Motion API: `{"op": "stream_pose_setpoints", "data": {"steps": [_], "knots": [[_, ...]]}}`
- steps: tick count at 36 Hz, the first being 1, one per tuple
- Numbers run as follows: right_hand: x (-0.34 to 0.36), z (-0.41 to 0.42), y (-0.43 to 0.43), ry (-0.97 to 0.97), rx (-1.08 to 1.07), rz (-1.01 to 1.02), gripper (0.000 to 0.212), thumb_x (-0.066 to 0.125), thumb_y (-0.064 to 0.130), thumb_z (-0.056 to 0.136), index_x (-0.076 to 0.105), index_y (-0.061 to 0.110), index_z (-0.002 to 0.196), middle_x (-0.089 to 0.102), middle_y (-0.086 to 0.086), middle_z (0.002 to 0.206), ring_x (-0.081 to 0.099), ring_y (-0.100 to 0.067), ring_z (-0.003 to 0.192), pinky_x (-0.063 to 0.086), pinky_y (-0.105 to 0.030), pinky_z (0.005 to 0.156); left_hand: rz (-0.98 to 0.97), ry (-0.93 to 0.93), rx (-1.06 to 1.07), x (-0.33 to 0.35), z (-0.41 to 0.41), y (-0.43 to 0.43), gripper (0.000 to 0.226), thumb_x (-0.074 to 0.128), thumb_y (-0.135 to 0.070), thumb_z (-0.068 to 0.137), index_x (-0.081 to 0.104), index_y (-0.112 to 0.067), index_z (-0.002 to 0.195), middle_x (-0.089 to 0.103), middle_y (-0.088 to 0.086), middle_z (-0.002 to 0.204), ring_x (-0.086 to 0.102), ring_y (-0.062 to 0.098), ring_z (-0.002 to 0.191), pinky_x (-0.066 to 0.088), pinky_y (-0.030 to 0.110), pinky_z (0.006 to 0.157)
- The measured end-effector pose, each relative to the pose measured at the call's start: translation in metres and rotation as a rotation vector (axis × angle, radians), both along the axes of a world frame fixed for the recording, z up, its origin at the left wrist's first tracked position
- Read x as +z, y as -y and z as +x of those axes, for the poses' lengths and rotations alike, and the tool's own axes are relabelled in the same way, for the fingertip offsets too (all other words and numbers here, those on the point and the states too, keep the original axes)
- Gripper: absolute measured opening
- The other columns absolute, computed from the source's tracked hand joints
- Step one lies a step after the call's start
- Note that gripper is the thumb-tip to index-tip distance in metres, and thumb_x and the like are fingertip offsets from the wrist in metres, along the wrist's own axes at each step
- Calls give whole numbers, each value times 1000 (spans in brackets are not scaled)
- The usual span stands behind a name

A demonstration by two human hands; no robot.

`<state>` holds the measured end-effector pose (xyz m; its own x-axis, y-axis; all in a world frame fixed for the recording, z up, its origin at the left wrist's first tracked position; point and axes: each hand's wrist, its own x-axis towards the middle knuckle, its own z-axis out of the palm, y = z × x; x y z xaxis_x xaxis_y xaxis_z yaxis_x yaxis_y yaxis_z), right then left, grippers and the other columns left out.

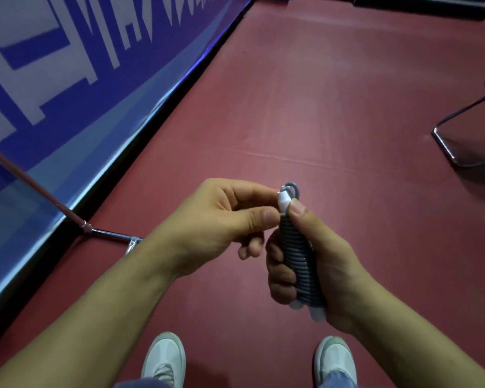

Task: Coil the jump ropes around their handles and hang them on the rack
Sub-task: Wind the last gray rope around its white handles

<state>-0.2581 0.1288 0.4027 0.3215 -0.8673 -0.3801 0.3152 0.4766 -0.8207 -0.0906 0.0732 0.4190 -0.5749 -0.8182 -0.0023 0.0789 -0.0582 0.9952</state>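
Note:
A grey jump rope (298, 256) is wound in tight turns around its white handles, whose tips show at the top and bottom of the bundle. My right hand (319, 264) grips the bundle upright, thumb pressed near its top. My left hand (224, 219) pinches the white handle tip and a small grey loop of rope at the top end. A metal rack leg (107, 235) and a slanted pole (25, 180) stand at the left, by the wall.
A blue banner wall (67, 79) runs along the left over the red floor (319, 107). A metal chair base (459, 135) stands at the right edge. My two white shoes (164, 359) are at the bottom of the view.

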Motion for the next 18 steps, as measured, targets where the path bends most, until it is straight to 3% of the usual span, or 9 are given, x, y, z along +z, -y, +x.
{"op": "stream_pose_setpoints", "data": {"steps": [3,6,8,10,12,15,18], "knots": [[7,-2,0,18,70,13,60,64,70,69,55,11,62,37,-7,51,33,-17,39,30,-23,44,-53,53,80,-4,9,3,32,73,-11,87,71,-8,118,66,17,76,48,20,52,44,28,50],[11,-4,2,30,26,12,56,64,68,74,60,13,62,40,-5,52,33,-17,38,30,-23,44,-52,38,90,-2,13,1,44,70,-10,84,63,-10,128,69,8,76,54,22,61,49,31,59],[11,-7,6,-6,10,23,62,67,73,66,53,12,62,37,-7,52,32,-18,39,31,-23,45,-90,71,119,1,13,-3,51,76,-12,81,59,-14,128,75,4,97,65,26,74,55,30,71],[9,-11,10,-44,-33,30,64,68,75,62,51,13,63,36,-8,53,32,-19,40,31,-24,45,-247,184,242,-1,11,-7,62,89,-19,73,55,-23,125,69,0,114,70,22,88,59,34,78],[8,-11,12,-88,-70,33,65,68,76,63,51,13,63,37,-8,54,34,-20,40,32,-25,46,-503,342,364,-3,8,-11,69,95,-25,64,54,-28,120,62,-5,114,67,21,88,59,36,76],[5,-9,12,-163,-103,40,65,67,77,68,49,14,64,38,-9,55,35,-21,42,33,-26,45,-987,450,397,0,0,-14,45,90,-15,73,63,-10,109,56,2,106,59,14,81,53,25,73],[3,-7,11,-210,-119,35,65,67,76,70,46,14,65,38,-8,55,35,-21,43,34,-26,45,-1176,461,402,1,-2,-14,10,77,-9,89,71,-3,94,61,5,90,57,16,73,51,29,68]]}}
